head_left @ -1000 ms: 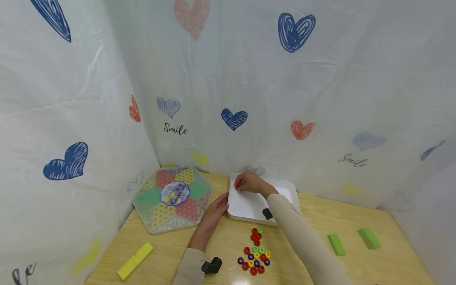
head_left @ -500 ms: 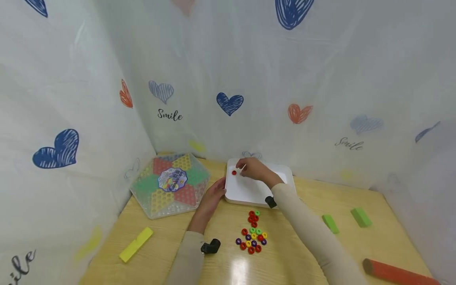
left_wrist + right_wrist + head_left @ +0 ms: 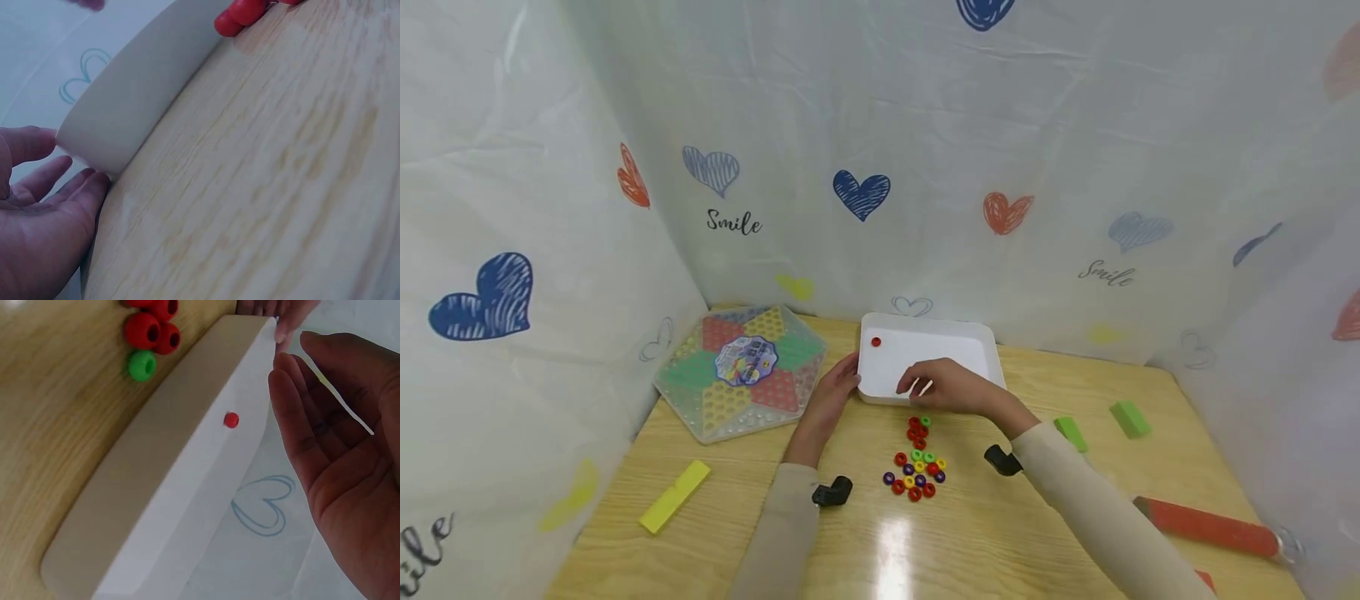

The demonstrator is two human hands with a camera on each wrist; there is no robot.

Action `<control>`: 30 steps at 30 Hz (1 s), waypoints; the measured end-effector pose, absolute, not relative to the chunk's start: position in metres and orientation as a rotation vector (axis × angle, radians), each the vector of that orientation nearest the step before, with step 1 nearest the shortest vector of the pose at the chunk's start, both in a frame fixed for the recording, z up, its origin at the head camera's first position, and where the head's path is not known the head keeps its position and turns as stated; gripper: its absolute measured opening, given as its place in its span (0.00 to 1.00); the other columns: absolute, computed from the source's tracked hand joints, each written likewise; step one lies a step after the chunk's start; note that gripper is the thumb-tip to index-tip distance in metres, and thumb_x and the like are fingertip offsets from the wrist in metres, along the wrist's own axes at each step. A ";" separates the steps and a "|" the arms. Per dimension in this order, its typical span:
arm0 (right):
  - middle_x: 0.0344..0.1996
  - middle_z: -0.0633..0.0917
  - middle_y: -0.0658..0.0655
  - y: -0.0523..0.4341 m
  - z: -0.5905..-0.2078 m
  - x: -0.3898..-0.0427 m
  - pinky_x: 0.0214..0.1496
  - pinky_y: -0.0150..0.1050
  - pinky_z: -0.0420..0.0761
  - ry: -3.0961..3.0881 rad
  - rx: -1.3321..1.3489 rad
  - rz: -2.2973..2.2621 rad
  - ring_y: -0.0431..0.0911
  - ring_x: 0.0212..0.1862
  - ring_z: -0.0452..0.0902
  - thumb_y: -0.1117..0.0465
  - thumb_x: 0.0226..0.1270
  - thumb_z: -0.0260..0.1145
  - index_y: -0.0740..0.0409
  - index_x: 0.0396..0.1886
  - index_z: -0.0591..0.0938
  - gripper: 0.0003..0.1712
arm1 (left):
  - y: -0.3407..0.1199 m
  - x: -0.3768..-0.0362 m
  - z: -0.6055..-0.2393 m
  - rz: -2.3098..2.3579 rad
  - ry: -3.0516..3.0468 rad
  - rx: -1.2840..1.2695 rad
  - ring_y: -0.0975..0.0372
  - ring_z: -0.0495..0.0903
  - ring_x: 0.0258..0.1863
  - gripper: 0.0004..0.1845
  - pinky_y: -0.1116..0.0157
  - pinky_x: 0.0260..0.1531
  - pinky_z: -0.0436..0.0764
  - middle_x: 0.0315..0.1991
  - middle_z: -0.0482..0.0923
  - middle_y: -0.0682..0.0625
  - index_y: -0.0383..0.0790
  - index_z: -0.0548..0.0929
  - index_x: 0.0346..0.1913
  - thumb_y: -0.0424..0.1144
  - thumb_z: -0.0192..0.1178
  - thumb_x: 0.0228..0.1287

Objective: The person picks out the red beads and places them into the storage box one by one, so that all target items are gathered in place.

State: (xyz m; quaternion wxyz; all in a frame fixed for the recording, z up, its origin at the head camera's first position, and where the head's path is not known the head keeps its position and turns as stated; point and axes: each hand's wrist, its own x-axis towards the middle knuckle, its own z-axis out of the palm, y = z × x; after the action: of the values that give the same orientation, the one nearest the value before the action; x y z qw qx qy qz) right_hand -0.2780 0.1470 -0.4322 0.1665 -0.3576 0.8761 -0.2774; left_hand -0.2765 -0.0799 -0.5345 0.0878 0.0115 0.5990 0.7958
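My left hand (image 3: 832,393) holds the left side of a shallow white tray (image 3: 867,379); in the left wrist view the thumb meets the rim and the fingertips sit at the tray's lower corner. One red bead (image 3: 876,342) lies inside the tray near its back left. My right hand (image 3: 951,385) hovers over the tray's front edge with loosely bent fingers. In the right wrist view a gap shows between thumb and fingers, with nothing held. Just in front of the tray, several loose ring-shaped beads (image 3: 920,467) in red, green, yellow and purple lie on the table.
A hexagonal Chinese checkers board (image 3: 741,371) lies to the left of the tray. Nearer the front left is a yellow block (image 3: 675,497). Two green blocks (image 3: 1130,419) and a red cylinder (image 3: 1213,527) lie on the right. A printed curtain (image 3: 925,125) closes off the back.
My right hand has let go of the red bead, which now lies in the tray, and has drawn back toward the front edge. The left hand stays on the tray. The head view has shifted.
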 end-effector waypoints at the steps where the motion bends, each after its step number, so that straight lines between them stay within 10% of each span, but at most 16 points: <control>1: 0.44 0.85 0.55 0.149 -0.435 -0.272 0.46 0.31 0.82 2.496 -1.022 -0.785 0.40 0.43 0.82 0.66 0.65 0.65 0.59 0.46 0.83 0.10 | -0.080 -0.277 -0.534 2.371 1.781 0.041 0.53 0.57 0.73 0.27 0.55 0.71 0.58 0.73 0.58 0.41 0.36 0.60 0.73 0.29 0.46 0.72; 30: 0.37 0.82 0.42 0.173 -0.496 -0.231 0.42 0.32 0.80 2.674 -0.934 -0.687 0.35 0.38 0.76 0.62 0.60 0.70 0.48 0.40 0.84 0.09 | -0.079 -0.276 -0.532 2.384 1.770 0.018 0.53 0.57 0.73 0.27 0.55 0.71 0.59 0.73 0.58 0.41 0.36 0.61 0.73 0.28 0.46 0.72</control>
State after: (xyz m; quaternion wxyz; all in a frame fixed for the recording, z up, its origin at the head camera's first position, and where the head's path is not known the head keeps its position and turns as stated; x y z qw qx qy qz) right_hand -0.2315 0.1728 -0.4955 0.1130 -0.3184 0.9116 -0.2343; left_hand -0.2764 -0.0789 -0.5318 0.0862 0.0061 0.5939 0.7999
